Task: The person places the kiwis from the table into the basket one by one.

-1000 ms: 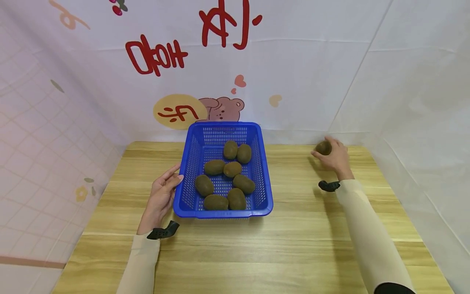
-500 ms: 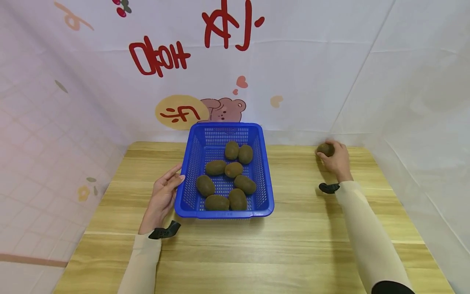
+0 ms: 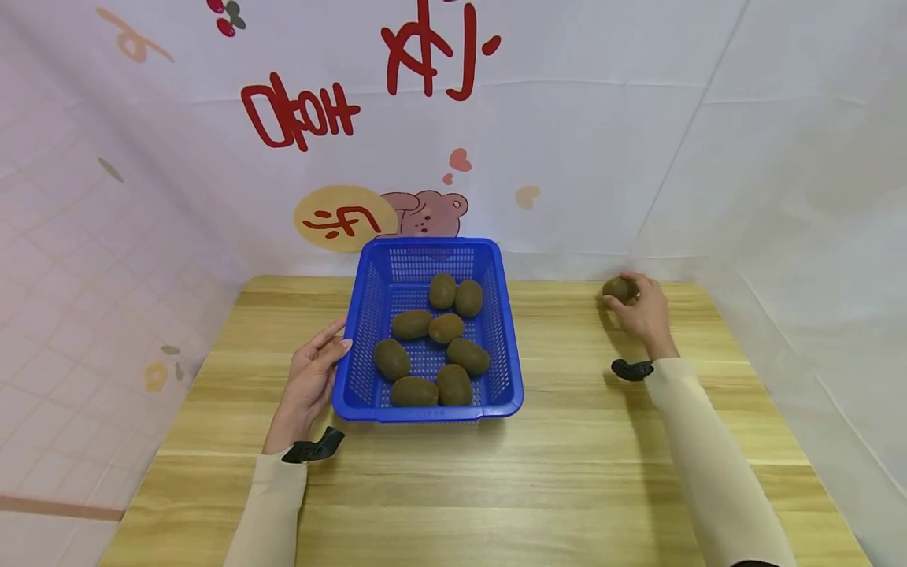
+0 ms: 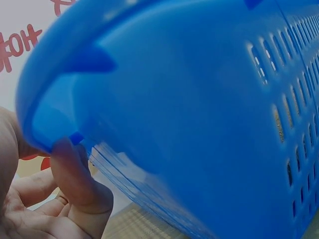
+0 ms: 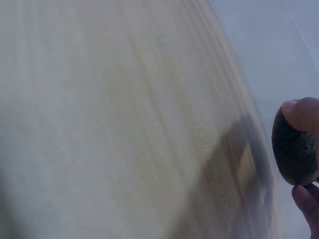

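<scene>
A blue plastic basket [image 3: 428, 413] with slotted walls holds several brown kiwis [image 3: 414, 391]. My left hand [image 3: 306, 387] grips its left rim, thumb on top and fingers outside. In the left wrist view the basket wall [image 4: 184, 109] fills most of the frame, with the fingers [image 4: 82, 189] curled at the rim. Far to the right, at the table's back edge, my right hand [image 3: 646, 316] pinches a single kiwi [image 3: 618, 290] between thumb and fingers. The right wrist view has this kiwi [image 5: 293, 149] at its right edge; whether it touches the table I cannot tell.
Both hands are over a wood-grain table [image 3: 439, 496]. A white printed cloth [image 3: 581, 142] hangs behind its back edge and along both sides. Black wrist mounts [image 3: 314, 447] stick out from the sleeves.
The right hand and its kiwi shift only slightly near the back edge, and the fingers adjust around the fruit. The left hand and basket stay put; the head view sways a little.
</scene>
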Demonstrator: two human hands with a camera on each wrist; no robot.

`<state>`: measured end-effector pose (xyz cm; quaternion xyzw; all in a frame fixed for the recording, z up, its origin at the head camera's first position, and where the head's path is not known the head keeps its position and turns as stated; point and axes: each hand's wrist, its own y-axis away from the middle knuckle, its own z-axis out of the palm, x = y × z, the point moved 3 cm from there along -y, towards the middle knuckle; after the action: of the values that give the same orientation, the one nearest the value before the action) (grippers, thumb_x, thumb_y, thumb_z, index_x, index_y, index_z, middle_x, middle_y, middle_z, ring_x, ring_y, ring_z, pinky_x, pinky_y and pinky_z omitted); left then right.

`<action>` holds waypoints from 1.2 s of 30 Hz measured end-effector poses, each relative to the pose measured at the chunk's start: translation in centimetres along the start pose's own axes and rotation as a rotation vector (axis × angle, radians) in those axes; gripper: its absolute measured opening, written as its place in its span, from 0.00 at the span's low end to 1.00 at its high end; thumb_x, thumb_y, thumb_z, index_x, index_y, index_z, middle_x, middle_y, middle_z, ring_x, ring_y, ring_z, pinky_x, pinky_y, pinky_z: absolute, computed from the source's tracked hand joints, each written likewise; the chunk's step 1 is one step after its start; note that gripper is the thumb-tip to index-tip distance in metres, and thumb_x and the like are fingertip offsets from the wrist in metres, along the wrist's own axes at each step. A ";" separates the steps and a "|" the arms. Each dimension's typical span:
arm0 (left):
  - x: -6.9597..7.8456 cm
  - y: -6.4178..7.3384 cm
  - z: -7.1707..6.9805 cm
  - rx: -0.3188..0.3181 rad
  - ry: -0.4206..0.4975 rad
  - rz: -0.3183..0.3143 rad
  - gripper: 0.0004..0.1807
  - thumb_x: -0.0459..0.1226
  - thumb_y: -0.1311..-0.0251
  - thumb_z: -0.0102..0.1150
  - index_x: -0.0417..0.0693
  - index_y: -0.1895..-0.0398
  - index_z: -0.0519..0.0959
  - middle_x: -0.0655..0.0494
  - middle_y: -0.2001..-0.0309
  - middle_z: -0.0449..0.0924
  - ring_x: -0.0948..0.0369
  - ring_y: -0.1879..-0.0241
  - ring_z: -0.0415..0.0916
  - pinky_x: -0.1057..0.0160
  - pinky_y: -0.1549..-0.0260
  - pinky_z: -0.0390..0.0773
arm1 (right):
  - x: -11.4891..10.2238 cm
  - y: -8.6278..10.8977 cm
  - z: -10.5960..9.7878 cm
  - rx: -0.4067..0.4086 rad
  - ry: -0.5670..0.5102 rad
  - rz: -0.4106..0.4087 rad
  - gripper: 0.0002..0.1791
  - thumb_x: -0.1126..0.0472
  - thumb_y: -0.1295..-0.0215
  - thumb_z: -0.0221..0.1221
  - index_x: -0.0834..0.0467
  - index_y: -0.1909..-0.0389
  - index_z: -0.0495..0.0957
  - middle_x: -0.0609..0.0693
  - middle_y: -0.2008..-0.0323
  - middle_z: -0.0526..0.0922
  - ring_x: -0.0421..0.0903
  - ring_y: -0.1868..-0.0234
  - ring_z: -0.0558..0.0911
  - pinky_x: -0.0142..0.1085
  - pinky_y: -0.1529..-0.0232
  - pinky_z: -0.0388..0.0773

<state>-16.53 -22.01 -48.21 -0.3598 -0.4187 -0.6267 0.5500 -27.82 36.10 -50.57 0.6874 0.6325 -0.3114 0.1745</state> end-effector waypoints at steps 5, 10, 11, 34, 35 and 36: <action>0.0 0.1 -0.2 -0.016 -0.006 0.003 0.36 0.30 0.29 0.60 0.35 0.22 0.59 0.57 0.58 0.80 0.65 0.59 0.87 0.65 0.56 0.88 | -0.4 0.5 0.3 -0.001 -0.029 -0.015 0.36 0.52 0.31 0.67 0.60 0.28 0.68 0.72 0.32 0.65 0.70 0.39 0.71 0.64 0.40 0.75; 0.0 0.1 -0.4 0.001 -0.037 -0.002 0.35 0.32 0.29 0.60 0.37 0.22 0.60 0.57 0.58 0.80 0.65 0.59 0.87 0.65 0.56 0.88 | -0.9 0.9 0.7 -0.003 -0.047 -0.037 0.36 0.52 0.32 0.68 0.60 0.28 0.69 0.72 0.32 0.67 0.71 0.38 0.71 0.65 0.40 0.76; 0.0 0.1 -0.4 0.002 -0.038 -0.003 0.35 0.32 0.29 0.60 0.37 0.22 0.60 0.57 0.58 0.80 0.65 0.59 0.87 0.65 0.56 0.88 | -1.1 1.0 0.8 -0.003 -0.046 -0.043 0.35 0.52 0.32 0.68 0.60 0.28 0.69 0.72 0.32 0.67 0.71 0.38 0.71 0.65 0.39 0.75; 0.1 0.0 -0.3 0.004 -0.043 0.002 0.34 0.30 0.28 0.58 0.37 0.22 0.60 0.60 0.61 0.79 0.67 0.63 0.86 0.67 0.59 0.89 | -6.4 2.7 1.4 0.048 -0.133 -0.248 0.31 0.59 0.37 0.72 0.60 0.34 0.75 0.64 0.35 0.73 0.62 0.34 0.72 0.62 0.38 0.78; 0.1 0.0 -0.3 0.002 -0.042 0.002 0.34 0.29 0.28 0.57 0.37 0.22 0.59 0.60 0.61 0.79 0.67 0.63 0.86 0.67 0.58 0.88 | -6.7 2.8 1.3 0.048 -0.135 -0.256 0.31 0.59 0.37 0.72 0.60 0.34 0.75 0.63 0.35 0.73 0.62 0.34 0.72 0.62 0.39 0.78; 0.1 0.0 -0.2 0.000 -0.041 0.003 0.33 0.29 0.27 0.56 0.37 0.22 0.59 0.60 0.61 0.79 0.67 0.63 0.85 0.67 0.58 0.88 | -7.0 2.9 1.2 0.050 -0.137 -0.265 0.31 0.59 0.37 0.72 0.60 0.34 0.75 0.63 0.35 0.74 0.61 0.34 0.72 0.62 0.39 0.78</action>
<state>-16.54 -22.26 -48.26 -0.3734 -0.4293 -0.6184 0.5422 -25.25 29.62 -47.43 0.5792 0.6964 -0.3934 0.1573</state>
